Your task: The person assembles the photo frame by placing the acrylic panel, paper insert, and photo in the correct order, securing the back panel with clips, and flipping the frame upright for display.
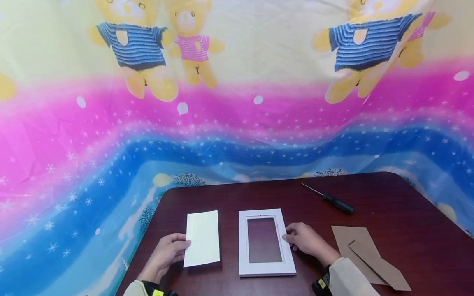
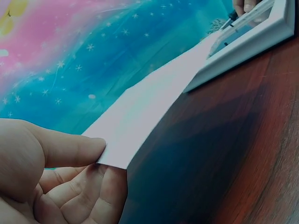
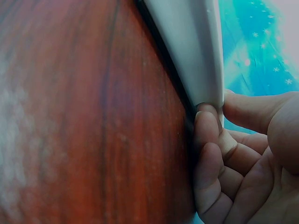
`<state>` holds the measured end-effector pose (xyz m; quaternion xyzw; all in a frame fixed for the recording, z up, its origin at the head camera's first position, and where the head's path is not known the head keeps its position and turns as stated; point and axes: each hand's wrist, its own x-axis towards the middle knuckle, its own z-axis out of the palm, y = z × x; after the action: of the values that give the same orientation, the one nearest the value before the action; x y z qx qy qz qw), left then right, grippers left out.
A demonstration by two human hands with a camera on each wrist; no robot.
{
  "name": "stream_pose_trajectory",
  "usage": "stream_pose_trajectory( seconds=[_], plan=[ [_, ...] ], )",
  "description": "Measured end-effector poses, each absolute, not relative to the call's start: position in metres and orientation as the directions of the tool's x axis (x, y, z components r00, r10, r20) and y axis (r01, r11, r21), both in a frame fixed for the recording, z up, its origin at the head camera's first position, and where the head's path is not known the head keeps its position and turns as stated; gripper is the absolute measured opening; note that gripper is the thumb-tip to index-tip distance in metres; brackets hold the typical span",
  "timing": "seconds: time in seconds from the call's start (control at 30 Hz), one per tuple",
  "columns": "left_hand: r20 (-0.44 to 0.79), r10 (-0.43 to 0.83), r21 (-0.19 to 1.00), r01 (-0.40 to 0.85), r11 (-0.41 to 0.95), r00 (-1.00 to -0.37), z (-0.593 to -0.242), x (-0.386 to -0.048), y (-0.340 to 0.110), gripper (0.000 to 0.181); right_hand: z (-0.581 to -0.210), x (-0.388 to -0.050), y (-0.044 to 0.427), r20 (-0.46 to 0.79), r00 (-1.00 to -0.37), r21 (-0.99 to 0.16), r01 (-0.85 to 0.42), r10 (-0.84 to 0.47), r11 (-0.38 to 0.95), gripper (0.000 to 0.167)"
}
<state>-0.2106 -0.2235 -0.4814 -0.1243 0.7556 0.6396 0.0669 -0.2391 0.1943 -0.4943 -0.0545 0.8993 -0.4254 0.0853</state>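
Note:
My left hand (image 1: 168, 253) pinches the left edge of a white sheet of paper (image 1: 202, 238). In the left wrist view the thumb lies on top of the paper (image 2: 145, 102) and the fingers are beneath, with the sheet held above the table. To its right lies a white picture frame (image 1: 243, 242), with the table showing through its opening. The right hand (image 1: 305, 238) grips the frame's right side. Seen from the right wrist, the thumb is on one face of the frame edge (image 3: 191, 46) and curled fingers are at its underside.
A brown backing board (image 1: 355, 236) with a folded-out stand (image 1: 383, 263) lies at the right. Behind it is a screwdriver (image 1: 338, 202) with a black handle. The dark red table (image 1: 274, 195) ends at a patterned curtain (image 1: 237, 111).

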Motion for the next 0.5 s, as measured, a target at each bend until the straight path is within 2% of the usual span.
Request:
stream_pose_trajectory(
  seconds=[0.5],
  plan=[
    [-0.253, 0.008, 0.957, -0.249, 0.15, -0.967, -0.486, -0.215, -0.202, 0.035, -0.493, -0.239, 0.195, -0.096, -0.977, -0.777, -0.047, -0.193, 0.628, 0.024]
  ],
)
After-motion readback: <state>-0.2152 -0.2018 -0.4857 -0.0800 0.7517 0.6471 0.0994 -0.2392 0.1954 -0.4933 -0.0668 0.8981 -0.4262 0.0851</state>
